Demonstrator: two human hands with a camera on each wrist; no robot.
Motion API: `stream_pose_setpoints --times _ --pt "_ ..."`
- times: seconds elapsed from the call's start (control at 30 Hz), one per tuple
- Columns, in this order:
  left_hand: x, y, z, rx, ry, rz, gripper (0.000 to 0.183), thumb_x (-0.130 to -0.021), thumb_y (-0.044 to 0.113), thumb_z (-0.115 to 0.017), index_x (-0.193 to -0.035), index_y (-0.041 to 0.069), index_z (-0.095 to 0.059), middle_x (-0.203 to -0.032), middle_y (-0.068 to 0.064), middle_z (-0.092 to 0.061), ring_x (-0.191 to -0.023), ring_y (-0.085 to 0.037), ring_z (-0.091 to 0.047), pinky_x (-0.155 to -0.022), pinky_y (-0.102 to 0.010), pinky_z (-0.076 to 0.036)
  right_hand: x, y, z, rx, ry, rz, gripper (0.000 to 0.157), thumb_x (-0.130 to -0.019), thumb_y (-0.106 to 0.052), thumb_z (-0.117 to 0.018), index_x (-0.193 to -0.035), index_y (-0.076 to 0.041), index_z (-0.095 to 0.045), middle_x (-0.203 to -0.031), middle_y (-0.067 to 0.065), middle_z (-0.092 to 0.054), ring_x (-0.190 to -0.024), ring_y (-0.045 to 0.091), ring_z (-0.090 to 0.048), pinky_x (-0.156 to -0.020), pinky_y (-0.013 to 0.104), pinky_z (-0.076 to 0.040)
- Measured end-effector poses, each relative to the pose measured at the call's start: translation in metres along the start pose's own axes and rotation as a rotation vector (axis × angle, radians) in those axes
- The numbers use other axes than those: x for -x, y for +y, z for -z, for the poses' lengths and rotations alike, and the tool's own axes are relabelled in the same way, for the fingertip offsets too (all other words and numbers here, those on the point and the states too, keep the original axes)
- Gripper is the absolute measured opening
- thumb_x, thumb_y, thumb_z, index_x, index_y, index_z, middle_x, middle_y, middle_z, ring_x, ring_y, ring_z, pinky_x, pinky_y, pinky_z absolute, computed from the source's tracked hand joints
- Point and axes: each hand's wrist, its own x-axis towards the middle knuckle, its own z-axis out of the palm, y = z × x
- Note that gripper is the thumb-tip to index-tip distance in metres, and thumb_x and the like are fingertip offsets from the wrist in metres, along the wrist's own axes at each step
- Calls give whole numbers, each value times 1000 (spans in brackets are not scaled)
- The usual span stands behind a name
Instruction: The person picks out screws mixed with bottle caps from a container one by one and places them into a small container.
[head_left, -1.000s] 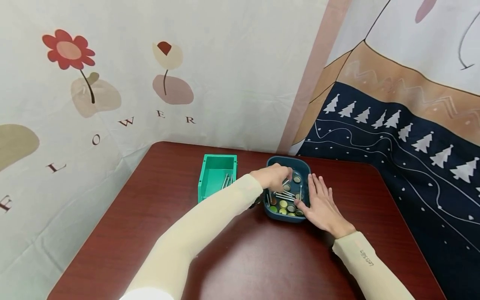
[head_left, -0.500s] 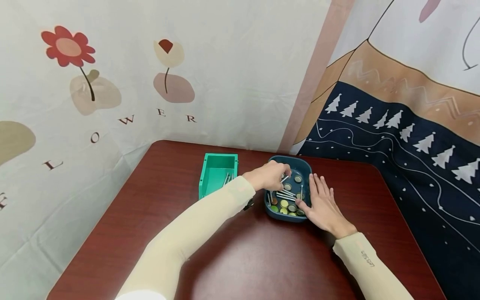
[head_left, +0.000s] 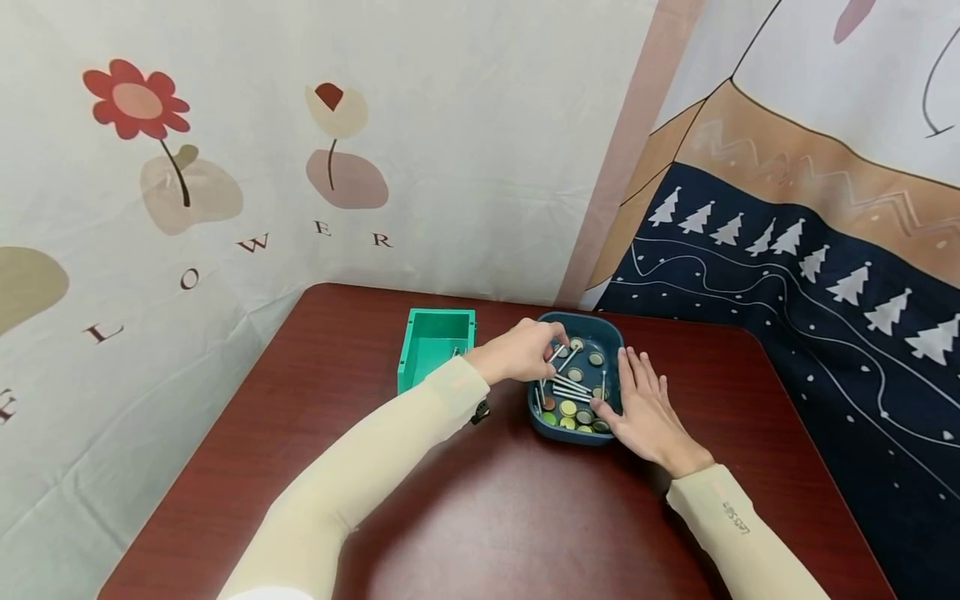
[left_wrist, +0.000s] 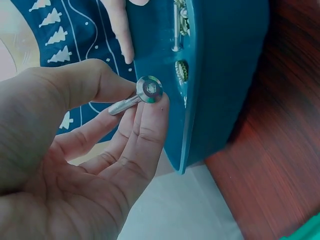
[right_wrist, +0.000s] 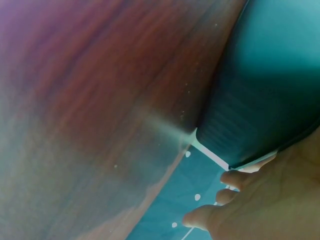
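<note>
In the head view my left hand [head_left: 519, 350] is over the left rim of a dark blue box [head_left: 537, 427]. Thumb and fingertips pinch a silver bolt [left_wrist: 149, 89], whose round socket head faces the left wrist camera. My right hand [head_left: 651, 417] lies along the box's right side with fingers straight, its thumb reaching over the rim. Inside the box are several long silver bolts [head_left: 572, 395] and several bottle caps [head_left: 567, 408], some yellow-green. A green bin [head_left: 406, 367] stands left of the box, partly covered by my left forearm; a bolt end [head_left: 455, 352] shows in it.
The dark red table [head_left: 480, 517] carries both containers near its far edge. Behind it hangs a pale flower-print cloth [head_left: 480, 150], and a navy tree-print cloth [head_left: 720, 275] hangs at the right.
My left hand has drawn leftward from the middle of the blue box toward its left rim, carrying the bolt. My right hand has stayed at the box's right side.
</note>
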Motion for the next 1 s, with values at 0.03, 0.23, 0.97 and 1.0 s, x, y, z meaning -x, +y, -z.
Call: stream_pose_setpoints --times 0.03,0.23,0.97,1.0 --pt "1 -1 0 3 5 1 49 -108 14 -83 -155 10 -68 -105 -7 -70 -94 -18 -66 -80 -27 -57 0 0 0 1 1 2 107 -115 -58 -63 -187 -2 -6 -195 28 -6 -181 56 -1 -137 90 -7" --pt "11 -5 4 19 36 12 50 -109 14 -83 -156 14 -67 -102 -5 -68 -91 -18 -66 -82 -29 -58 1 1 1 7 9 3 107 -115 -59 -63 -187 -3 -7 -195 28 -7 -181 57 -2 -137 90 -8" --pt "59 -44 30 128 168 95 45 -106 6 -80 -149 14 -67 -108 -7 -76 -92 -22 -72 -83 -36 -63 2 -1 0 18 22 7 106 -114 -56 -65 -186 -2 -10 -196 25 -9 -181 58 -4 -136 91 -8" --pt "61 -46 31 128 172 100 45 -106 6 -80 -149 14 -67 -109 -7 -76 -93 -22 -72 -84 -36 -63 2 -1 0 18 22 6 106 -114 -56 -65 -187 -2 -10 -196 25 -8 -181 58 -3 -136 91 -8"
